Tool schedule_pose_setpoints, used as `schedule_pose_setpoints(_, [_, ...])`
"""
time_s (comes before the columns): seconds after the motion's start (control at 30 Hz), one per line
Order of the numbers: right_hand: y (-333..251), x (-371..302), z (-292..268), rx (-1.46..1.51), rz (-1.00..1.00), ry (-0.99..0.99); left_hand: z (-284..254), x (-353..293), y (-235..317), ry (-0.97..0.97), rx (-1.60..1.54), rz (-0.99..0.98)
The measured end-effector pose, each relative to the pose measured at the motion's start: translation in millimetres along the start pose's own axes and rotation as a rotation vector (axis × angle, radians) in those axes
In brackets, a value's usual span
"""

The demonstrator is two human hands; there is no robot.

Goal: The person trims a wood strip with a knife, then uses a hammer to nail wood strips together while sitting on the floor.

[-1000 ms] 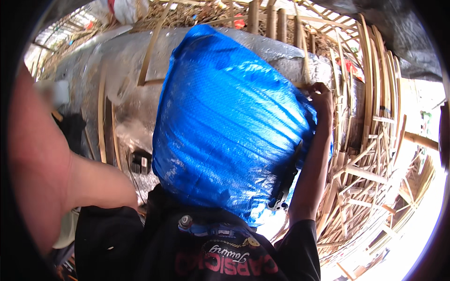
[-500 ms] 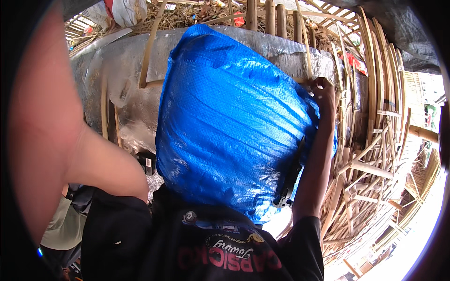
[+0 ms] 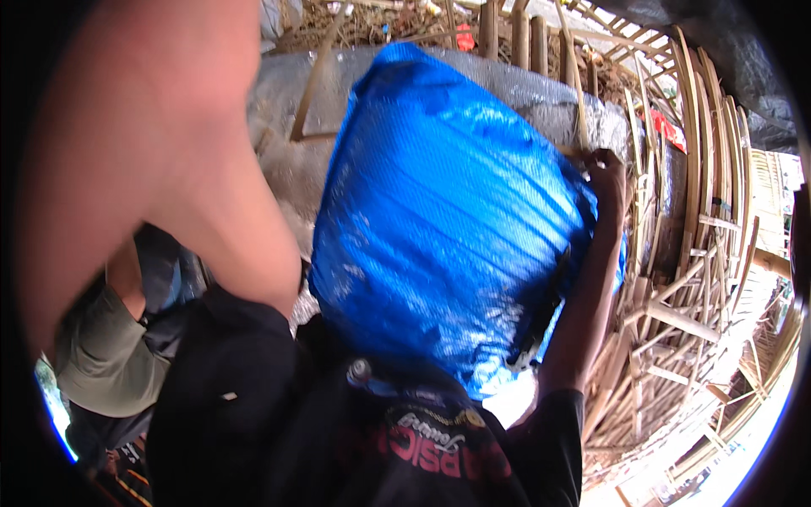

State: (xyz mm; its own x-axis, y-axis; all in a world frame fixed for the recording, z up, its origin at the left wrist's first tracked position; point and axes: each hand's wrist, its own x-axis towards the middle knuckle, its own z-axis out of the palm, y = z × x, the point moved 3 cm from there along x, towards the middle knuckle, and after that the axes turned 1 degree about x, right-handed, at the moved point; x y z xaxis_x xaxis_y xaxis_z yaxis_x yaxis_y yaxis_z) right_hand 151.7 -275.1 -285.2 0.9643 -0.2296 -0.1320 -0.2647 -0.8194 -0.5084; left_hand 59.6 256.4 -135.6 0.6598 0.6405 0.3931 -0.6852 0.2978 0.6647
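Note:
My right hand (image 3: 606, 173) is closed at the far right edge of a blue woven plastic sheet (image 3: 448, 203). Its fingers curl around the end of a thin bamboo strip (image 3: 569, 150), which runs behind the sheet. Creased and shiny, the sheet covers the area in front of my body. A dark, slim tool (image 3: 528, 345) lies on it beside my right forearm, partly in shadow; its kind is unclear. My left arm (image 3: 160, 144) is bent and raised very near the camera, blurred, with the hand outside the picture.
Many split bamboo strips (image 3: 667, 338) are piled on the right. Bamboo posts (image 3: 518, 42) stand at the back behind a silvery sheet (image 3: 291, 84). At the left edge sits another person in a grey-green garment (image 3: 110, 363). Red scraps (image 3: 667, 131) lie among the strips.
My raised left arm has shifted right and covers more of the view. The sheet and my right hand appear slightly farther right; the hand stays closed at the strip.

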Motion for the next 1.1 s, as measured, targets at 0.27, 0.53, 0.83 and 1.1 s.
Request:
schedule_pose_setpoints(0.27, [14.7, 15.3, 7.3, 0.092, -0.059, -0.002, 23.8, 16.3, -18.8, -0.048, -0.080, -0.004])
schedule_pose_setpoints(0.53, [0.4, 9.9, 12.0, 0.022, 0.006, -0.032, 127.3, -69.5, -138.6, -0.520, 0.439, -0.248])
schedule_pose_setpoints(0.83, [46.0, 33.0, 14.3, 0.122, 0.126, -0.103, 254.0, -174.5, -257.5, -1.625, 0.518, -0.711])
schedule_pose_setpoints(1.1, [15.4, 10.9, 8.5, 0.228, 0.156, -0.063, 227.0, -190.8, -335.0, -1.507, 0.755, -0.552])
